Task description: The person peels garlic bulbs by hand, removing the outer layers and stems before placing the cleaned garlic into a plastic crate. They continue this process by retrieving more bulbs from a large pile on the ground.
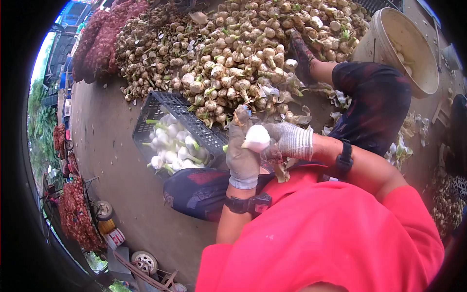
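My gloved left hand [243, 163] is closed around a white garlic bulb [256, 139], whose green stem end pokes out on the left. The thumb and fingers of that glove are dirty, with something blue at one fingertip. Against the bulb's right side my gloved right hand [292, 140] is curled, its fingers partly hidden. From under it hangs a strip of brownish garlic skin [281, 172], apparently pinched there. Just left of my hands stands a black plastic crate [163, 109], tilted in view, with clean white garlic bulbs [172, 143] inside.
A big heap of unpeeled garlic [228, 63] spreads ahead of me. A white bucket [379, 39] with some bulbs stands beyond my bent right knee. Full red mesh sacks [109, 36] lie at the far left. Loose skins [400, 151] litter the floor at right. Wheeled carts [144, 263] stand lower left.
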{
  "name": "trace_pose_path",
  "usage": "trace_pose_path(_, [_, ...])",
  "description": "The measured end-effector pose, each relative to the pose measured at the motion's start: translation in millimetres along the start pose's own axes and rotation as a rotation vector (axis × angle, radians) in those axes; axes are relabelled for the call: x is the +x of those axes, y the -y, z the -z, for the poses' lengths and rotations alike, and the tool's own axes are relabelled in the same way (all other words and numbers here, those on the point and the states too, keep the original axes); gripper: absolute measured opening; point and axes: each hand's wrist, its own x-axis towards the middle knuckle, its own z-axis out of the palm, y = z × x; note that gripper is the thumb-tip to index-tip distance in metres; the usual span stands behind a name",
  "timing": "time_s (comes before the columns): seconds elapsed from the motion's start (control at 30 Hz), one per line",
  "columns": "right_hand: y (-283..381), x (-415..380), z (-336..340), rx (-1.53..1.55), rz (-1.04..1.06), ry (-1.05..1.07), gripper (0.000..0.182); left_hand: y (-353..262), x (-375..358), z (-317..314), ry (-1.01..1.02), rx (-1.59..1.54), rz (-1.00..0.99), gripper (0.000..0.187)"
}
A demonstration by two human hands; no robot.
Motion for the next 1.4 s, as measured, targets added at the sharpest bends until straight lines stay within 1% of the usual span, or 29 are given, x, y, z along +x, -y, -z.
trace_pose_path(0.03, [-5, 5, 3, 0.000, -0.004, 0.004, 0.046, 1, 1, 1, -0.005, -0.001, -0.001, 0.036])
trace_pose_path(0.1, [-11, 18, 4, -0.160, -0.082, 0.048, 0.038, 2, 1, 5, -0.117, 0.049, -0.073, 0.037])
trace_pose_path(0.13, [-17, 25, 6, -0.317, -0.092, 0.032, 0.029, 2, 0, 8, -0.193, 0.087, -0.090, 0.037])
trace_pose_path(0.17, [-18, 29, 9, -0.318, -0.096, 0.030, 0.029, 4, 3, 14, -0.194, 0.083, -0.088, 0.037])
trace_pose_path(0.23, [-11, 33, 10, -0.439, 0.007, 0.033, 0.026, 4, 9, 25, -0.262, 0.109, -0.151, 0.039])
trace_pose_path(0.27, [-8, 35, 9, -0.395, -0.153, 0.019, 0.024, 1, 11, 32, -0.321, -0.103, -0.071, 0.045])
trace_pose_path(0.37, [-4, 39, 6, -0.226, -0.134, 0.038, 0.022, -4, 18, 40, -0.380, -0.112, -0.007, 0.052])
trace_pose_path(0.4, [-4, 44, 1, -0.178, -0.076, -0.003, 0.019, -8, 20, 32, -0.475, -0.164, 0.022, 0.054])
trace_pose_path(0.43, [-2, 43, 2, -0.175, -0.085, 0.004, 0.019, -6, 24, 41, -0.487, -0.167, 0.022, 0.054])
trace_pose_path(0.5, [9, 34, 8, 0.043, -0.074, 0.262, 0.019, -5, 32, 67, -0.372, -0.138, 0.036, 0.053])
trace_pose_path(0.57, [15, 26, 19, 0.174, 0.328, 0.637, 0.025, -11, 44, 59, -0.553, -0.391, 0.021, 0.052])
trace_pose_path(0.63, [37, 20, 43, -0.259, 0.037, 0.557, 0.036, -29, 50, 59, -0.551, -0.429, -0.003, 0.054])
trace_pose_path(0.7, [31, 44, 70, -1.363, -0.698, 0.308, 0.036, -63, 47, 75, -0.478, -0.259, -0.205, 0.048])
trace_pose_path(0.73, [9, 40, 91, -1.596, -0.607, 0.114, 0.041, -92, 40, 79, -0.625, 0.159, -0.292, 0.046])
trace_pose_path(0.77, [-11, 38, 112, -1.823, -0.503, -0.094, 0.047, -123, 30, 77, -0.607, 0.119, -0.299, 0.044])
trace_pose_path(0.8, [-10, 52, 125, -1.567, -0.319, -0.239, 0.049, -133, 30, 44, -0.665, 0.306, -0.438, 0.036])
trace_pose_path(0.83, [-8, 73, 136, -1.295, -0.134, -0.369, 0.051, -157, 13, 76, -0.621, 1.325, -0.456, 0.037])
trace_pose_path(0.9, [-18, 131, 149, -1.272, 0.142, -0.664, 0.051, -150, 6, 82, -0.654, 2.105, -0.391, 0.046])
trace_pose_path(0.97, [-14, 176, 154, -1.270, 0.005, -0.568, 0.048, -114, 20, 59, -0.507, 1.669, -0.255, 0.050])
trace_pose_path(1.07, [-12, 191, 150, -1.299, -0.250, -0.467, 0.041, -71, 31, 29, -0.228, 1.767, -0.268, 0.052])
trace_pose_path(1.1, [-18, 179, 148, -1.308, -0.248, -0.472, 0.041, -60, 33, 23, -0.156, 1.796, -0.244, 0.053])
trace_pose_path(1.17, [-16, 141, 134, -0.992, 0.041, -0.700, 0.044, -32, 38, 35, -0.043, 1.561, -0.386, 0.062])
trace_pose_path(1.2, [-31, 132, 141, -0.839, 0.118, -0.731, 0.045, -19, 38, 40, -0.074, 1.454, -0.292, 0.064])
trace_pose_path(1.23, [-28, 107, 131, -0.653, 0.305, -0.632, 0.049, -10, 36, 37, -0.066, 1.453, -0.287, 0.064])
trace_pose_path(1.27, [-22, 81, 120, -0.185, 0.284, -0.482, 0.054, -4, 37, 33, -0.049, 1.203, -0.155, 0.065])
trace_pose_path(1.3, [-10, 57, 106, -0.182, 0.293, -0.491, 0.054, 1, 39, 30, -0.032, 0.955, -0.034, 0.067])
trace_pose_path(1.33, [2, 35, 92, 0.044, 0.316, -0.347, 0.052, 5, 41, 34, 0.079, 1.009, -0.032, 0.068])
trace_pose_path(1.37, [9, 16, 79, 0.268, 0.336, -0.197, 0.050, -1, 37, 22, 0.090, 1.017, -0.038, 0.068])
trace_pose_path(1.4, [15, 4, 64, 0.364, 0.344, -0.226, 0.050, -11, 32, 3, 0.136, 0.808, 0.116, 0.065])
